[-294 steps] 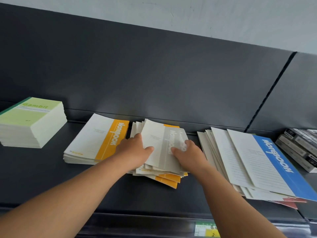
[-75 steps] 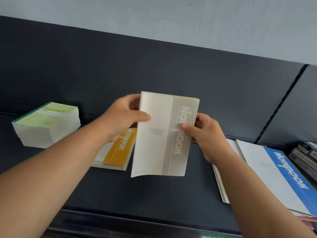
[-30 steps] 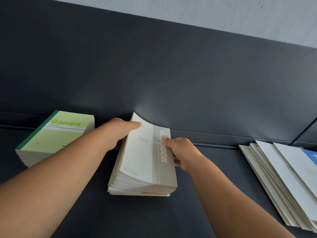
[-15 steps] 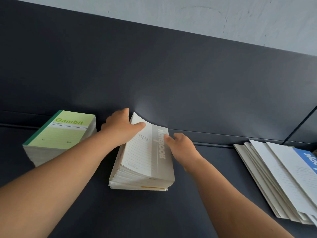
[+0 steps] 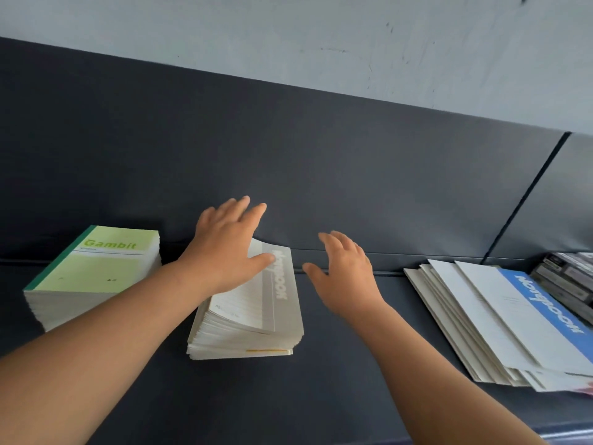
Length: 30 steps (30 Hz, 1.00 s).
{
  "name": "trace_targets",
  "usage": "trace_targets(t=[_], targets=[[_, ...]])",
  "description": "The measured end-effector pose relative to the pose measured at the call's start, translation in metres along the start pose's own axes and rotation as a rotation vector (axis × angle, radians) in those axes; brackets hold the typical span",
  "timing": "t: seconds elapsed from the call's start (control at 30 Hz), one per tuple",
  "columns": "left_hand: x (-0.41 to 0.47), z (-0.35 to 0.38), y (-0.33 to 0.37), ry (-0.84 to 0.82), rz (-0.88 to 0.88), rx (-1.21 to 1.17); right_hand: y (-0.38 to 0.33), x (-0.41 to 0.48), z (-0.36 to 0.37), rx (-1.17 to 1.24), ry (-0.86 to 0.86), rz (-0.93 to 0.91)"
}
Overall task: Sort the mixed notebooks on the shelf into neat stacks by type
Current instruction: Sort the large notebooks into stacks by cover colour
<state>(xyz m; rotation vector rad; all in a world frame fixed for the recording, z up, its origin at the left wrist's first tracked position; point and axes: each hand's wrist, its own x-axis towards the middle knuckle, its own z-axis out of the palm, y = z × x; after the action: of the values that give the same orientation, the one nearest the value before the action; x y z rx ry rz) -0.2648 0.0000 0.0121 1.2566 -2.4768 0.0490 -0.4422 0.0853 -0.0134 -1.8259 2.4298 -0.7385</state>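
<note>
two hands, both grips spread wide and empty: left hand (image 5: 224, 252) flat over the grey notebook stack (image 5: 256, 319) mid-shelf (image 5: 337, 396), maybe brushing its curled top cover, right hand (image 5: 345, 277) hovering just beside. risk: that bowed cover springs up and skews the pile; an orange edge (image 5: 266, 350) low down hints at a stray. no containers, only the fanned blue-topped pile (image 5: 481, 322) at right.
</note>
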Motion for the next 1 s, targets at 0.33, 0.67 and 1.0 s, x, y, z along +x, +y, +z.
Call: trace_targets(t=[0.33,0.67,1.0], targets=[[0.009,-0.011,0.075,-0.046,0.106,-0.04,0.052,-0.024,-0.048,-0.029,0.056,0.065],[0.028,0.043,0.242,-0.232,0.091,-0.273,0.213,-0.041,-0.104,-0.044,0.013,0.179],[0.051,0.124,0.372,-0.414,-0.187,-0.451,0.388,-0.04,-0.145,-0.113,-0.164,0.369]])
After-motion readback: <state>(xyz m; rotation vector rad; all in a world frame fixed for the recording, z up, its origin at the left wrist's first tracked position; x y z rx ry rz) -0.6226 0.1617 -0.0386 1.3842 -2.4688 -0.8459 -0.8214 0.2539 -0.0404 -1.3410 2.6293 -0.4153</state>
